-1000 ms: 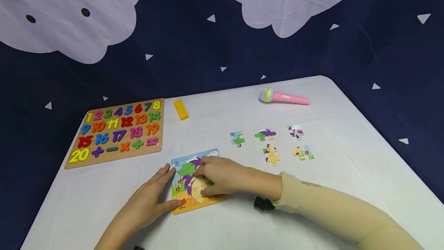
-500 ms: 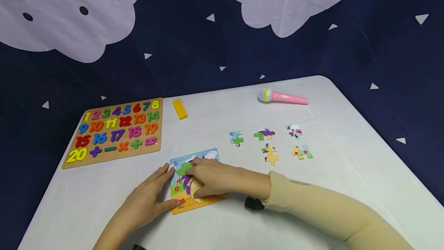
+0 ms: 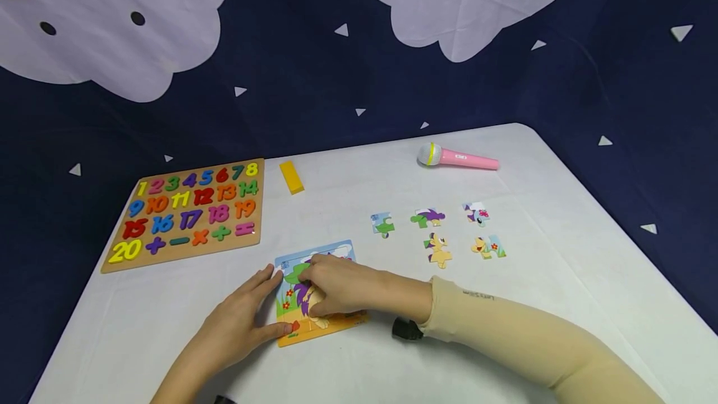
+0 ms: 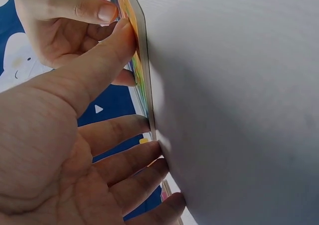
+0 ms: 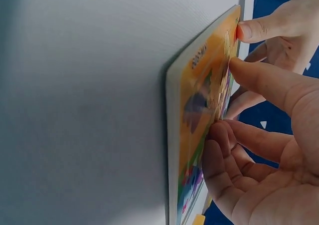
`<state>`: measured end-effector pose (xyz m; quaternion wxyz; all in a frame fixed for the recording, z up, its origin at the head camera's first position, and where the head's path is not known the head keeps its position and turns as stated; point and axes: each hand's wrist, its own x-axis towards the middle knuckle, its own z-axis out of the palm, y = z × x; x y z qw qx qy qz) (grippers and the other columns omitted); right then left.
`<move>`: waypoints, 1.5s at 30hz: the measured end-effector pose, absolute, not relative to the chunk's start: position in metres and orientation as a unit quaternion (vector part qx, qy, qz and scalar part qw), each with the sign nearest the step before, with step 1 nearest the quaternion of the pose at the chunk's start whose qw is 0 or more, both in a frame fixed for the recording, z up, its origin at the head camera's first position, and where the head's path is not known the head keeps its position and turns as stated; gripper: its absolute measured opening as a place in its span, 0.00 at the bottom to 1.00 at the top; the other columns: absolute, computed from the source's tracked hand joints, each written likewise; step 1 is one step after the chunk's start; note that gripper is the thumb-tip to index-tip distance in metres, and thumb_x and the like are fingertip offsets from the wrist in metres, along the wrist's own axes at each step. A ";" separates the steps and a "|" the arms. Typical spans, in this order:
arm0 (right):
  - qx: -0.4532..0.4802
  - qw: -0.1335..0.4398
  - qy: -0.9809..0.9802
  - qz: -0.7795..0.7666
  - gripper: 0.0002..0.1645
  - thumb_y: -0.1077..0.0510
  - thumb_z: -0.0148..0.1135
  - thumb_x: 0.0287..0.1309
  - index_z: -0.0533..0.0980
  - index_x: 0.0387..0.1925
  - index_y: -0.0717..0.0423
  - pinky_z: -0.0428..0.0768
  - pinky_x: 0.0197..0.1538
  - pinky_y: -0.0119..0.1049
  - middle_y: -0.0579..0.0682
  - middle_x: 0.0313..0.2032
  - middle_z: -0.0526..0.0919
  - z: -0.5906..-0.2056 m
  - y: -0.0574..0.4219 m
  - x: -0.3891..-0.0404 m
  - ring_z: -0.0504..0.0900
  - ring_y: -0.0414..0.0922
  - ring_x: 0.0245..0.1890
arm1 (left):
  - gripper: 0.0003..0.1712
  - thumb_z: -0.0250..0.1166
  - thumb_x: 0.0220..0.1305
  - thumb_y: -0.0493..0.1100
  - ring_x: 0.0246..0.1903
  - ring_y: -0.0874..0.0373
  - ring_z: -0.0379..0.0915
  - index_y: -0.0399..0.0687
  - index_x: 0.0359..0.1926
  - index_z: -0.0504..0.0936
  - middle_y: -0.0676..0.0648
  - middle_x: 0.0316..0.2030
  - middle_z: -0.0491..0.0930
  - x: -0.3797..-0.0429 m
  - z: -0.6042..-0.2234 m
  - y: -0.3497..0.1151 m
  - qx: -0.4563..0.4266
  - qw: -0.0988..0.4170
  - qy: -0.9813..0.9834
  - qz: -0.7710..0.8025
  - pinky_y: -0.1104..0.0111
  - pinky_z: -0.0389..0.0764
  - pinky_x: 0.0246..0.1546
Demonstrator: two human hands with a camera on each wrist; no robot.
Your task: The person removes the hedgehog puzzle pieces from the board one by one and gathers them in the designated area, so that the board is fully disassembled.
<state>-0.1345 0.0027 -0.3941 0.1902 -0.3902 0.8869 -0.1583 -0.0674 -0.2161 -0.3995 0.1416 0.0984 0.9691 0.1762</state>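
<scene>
A cartoon jigsaw board (image 3: 314, 334) with a blue, green and orange picture lies on the white table. My left hand (image 3: 232, 323) steadies its left side; the thumb presses the front left corner while nearly straight fingers run along the edge, as the left wrist view shows. Over the middle of the picture, my right hand (image 3: 342, 282) has thumb and forefinger spread across a beige puzzle piece (image 5: 220, 98), pinching it, with the other fingers curled in. Several loose puzzle pieces lie right of the board, among them a green and blue one (image 3: 383, 224) and a beige one (image 3: 437, 249).
A wooden number board (image 3: 185, 254) with coloured numerals sits at the back left, a yellow block (image 3: 291, 177) beside it. Towards the back right lies a pink toy microphone (image 3: 468, 159). A dark blue curtain (image 3: 303, 48) with white clouds hangs behind the table.
My right hand has shifted a little left across the picture, then stayed almost still. The left hand and the loose pieces have kept their places.
</scene>
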 end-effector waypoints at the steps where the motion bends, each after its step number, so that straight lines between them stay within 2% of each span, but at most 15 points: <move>1: -0.388 0.190 0.888 -0.160 0.34 0.45 0.79 0.62 0.82 0.66 0.52 0.83 0.65 0.34 0.48 0.61 0.84 -0.395 0.002 -0.134 0.81 0.39 0.55 | 0.58 0.81 0.55 0.66 0.79 0.32 0.62 0.42 0.78 0.71 0.35 0.81 0.64 -0.067 -0.400 -0.216 0.098 0.142 0.969 0.175 0.34 0.74 0.70; 8: -0.364 0.199 0.888 -0.199 0.33 0.47 0.83 0.58 0.83 0.62 0.51 0.82 0.55 0.26 0.47 0.55 0.83 -0.396 0.000 -0.135 0.78 0.35 0.47 | 0.58 0.80 0.55 0.67 0.79 0.32 0.62 0.44 0.79 0.71 0.36 0.81 0.63 -0.068 -0.400 -0.216 0.092 0.145 0.969 0.178 0.33 0.74 0.70; 11: -0.356 0.201 0.889 -0.207 0.32 0.47 0.84 0.57 0.82 0.60 0.49 0.82 0.53 0.26 0.46 0.54 0.83 -0.396 0.000 -0.135 0.77 0.35 0.45 | 0.58 0.80 0.55 0.67 0.79 0.32 0.62 0.44 0.79 0.71 0.36 0.81 0.63 -0.067 -0.400 -0.216 0.093 0.144 0.969 0.177 0.33 0.74 0.69; 22: -0.362 0.193 0.889 -0.202 0.32 0.47 0.84 0.57 0.81 0.60 0.48 0.82 0.52 0.30 0.42 0.50 0.86 -0.396 -0.002 -0.136 0.79 0.36 0.47 | 0.58 0.80 0.54 0.68 0.78 0.32 0.64 0.45 0.79 0.71 0.37 0.81 0.64 -0.067 -0.401 -0.216 0.095 0.138 0.970 0.174 0.32 0.76 0.67; 34: -0.355 0.201 0.888 -0.212 0.32 0.47 0.85 0.55 0.81 0.59 0.49 0.77 0.45 0.27 0.40 0.42 0.82 -0.396 -0.004 -0.137 0.75 0.36 0.41 | 0.58 0.81 0.54 0.68 0.77 0.31 0.65 0.45 0.78 0.72 0.36 0.81 0.65 -0.067 -0.400 -0.216 0.094 0.136 0.971 0.171 0.32 0.76 0.67; 40: -0.368 0.207 0.877 -0.230 0.25 0.50 0.84 0.57 0.86 0.54 0.51 0.75 0.43 0.25 0.39 0.36 0.82 -0.396 -0.007 -0.137 0.74 0.35 0.38 | 0.58 0.81 0.54 0.67 0.78 0.31 0.64 0.45 0.79 0.71 0.36 0.81 0.64 -0.066 -0.400 -0.217 0.091 0.138 0.971 0.175 0.32 0.75 0.67; 45: -0.363 0.195 0.883 -0.225 0.29 0.48 0.85 0.55 0.86 0.56 0.52 0.76 0.45 0.26 0.40 0.38 0.83 -0.396 -0.008 -0.136 0.74 0.36 0.40 | 0.58 0.80 0.54 0.68 0.78 0.31 0.63 0.45 0.79 0.71 0.36 0.81 0.64 -0.067 -0.399 -0.217 0.091 0.141 0.969 0.180 0.31 0.74 0.68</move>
